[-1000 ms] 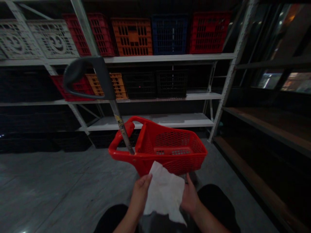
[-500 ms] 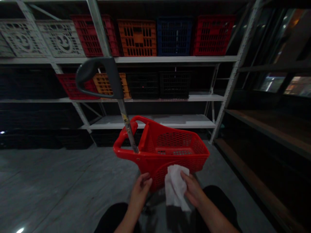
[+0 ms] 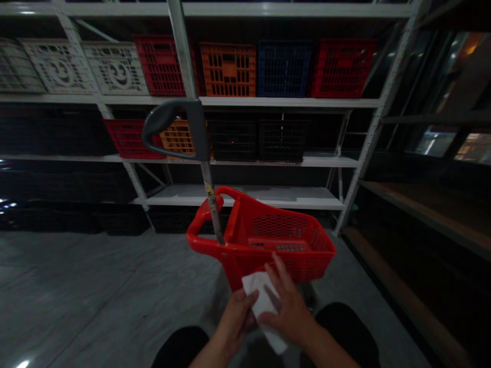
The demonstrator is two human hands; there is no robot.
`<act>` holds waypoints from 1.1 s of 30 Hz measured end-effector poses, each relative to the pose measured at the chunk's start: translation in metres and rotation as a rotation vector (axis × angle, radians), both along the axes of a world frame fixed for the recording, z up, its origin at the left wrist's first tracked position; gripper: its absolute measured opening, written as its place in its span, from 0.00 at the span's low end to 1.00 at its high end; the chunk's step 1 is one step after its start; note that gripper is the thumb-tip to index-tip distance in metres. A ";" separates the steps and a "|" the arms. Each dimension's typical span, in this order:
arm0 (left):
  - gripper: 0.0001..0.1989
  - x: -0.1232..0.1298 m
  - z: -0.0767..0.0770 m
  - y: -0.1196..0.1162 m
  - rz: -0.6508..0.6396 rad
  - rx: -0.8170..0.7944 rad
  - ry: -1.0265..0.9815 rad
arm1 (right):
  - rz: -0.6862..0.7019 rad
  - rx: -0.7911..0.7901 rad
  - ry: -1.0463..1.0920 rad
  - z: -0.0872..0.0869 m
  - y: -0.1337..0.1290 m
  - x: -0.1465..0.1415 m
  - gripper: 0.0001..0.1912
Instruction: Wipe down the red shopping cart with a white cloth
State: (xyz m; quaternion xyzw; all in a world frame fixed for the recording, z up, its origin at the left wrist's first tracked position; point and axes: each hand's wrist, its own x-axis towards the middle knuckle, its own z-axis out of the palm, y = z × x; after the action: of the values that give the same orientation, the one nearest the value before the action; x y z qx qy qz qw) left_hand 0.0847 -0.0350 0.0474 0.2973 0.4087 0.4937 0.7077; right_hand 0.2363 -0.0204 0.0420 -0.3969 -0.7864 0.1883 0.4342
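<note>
A folded white cloth (image 3: 258, 282) is in front of me, low in the head view. My left hand (image 3: 238, 313) is closed on its left side, thumb on top. Over its right side my right hand (image 3: 287, 304) lies with fingers stretched apart, touching the cloth with the thumb. Just beyond both hands stands a red plastic shopping cart (image 3: 264, 249) with a mesh basket. A metal pole with a dark grey loop handle (image 3: 199, 130) rises at the cart's left end.
Behind the cart, a white metal rack (image 3: 291, 102) carries an orange crate (image 3: 229, 69), a blue crate (image 3: 284, 69) and several red, white and black ones. Dark shelving (image 3: 425, 209) runs along the right. Grey floor (image 3: 95, 286) extends to the left.
My left hand has moved right and taken hold of the cloth. My right hand has let go of its grip and spread over it. The cloth is now folded narrower.
</note>
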 end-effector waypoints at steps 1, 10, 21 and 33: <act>0.11 -0.001 0.008 0.003 -0.014 0.003 -0.042 | 0.124 0.016 -0.051 0.003 0.000 -0.004 0.38; 0.19 -0.063 0.067 0.030 0.420 0.535 0.646 | -0.047 0.012 0.404 0.049 0.053 -0.008 0.20; 0.21 -0.095 0.068 0.092 0.595 0.941 2.089 | -0.220 0.257 -0.476 0.001 0.108 -0.096 0.16; 0.19 -0.085 0.062 0.092 0.645 0.958 2.035 | -0.304 0.190 -0.510 0.006 0.109 -0.067 0.16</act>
State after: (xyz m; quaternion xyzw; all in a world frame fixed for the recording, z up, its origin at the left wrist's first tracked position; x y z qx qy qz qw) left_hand -0.0004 0.0570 0.1090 0.6745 0.6155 0.2882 -0.2884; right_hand 0.1690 0.0883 0.0479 -0.5018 -0.8158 -0.0588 0.2813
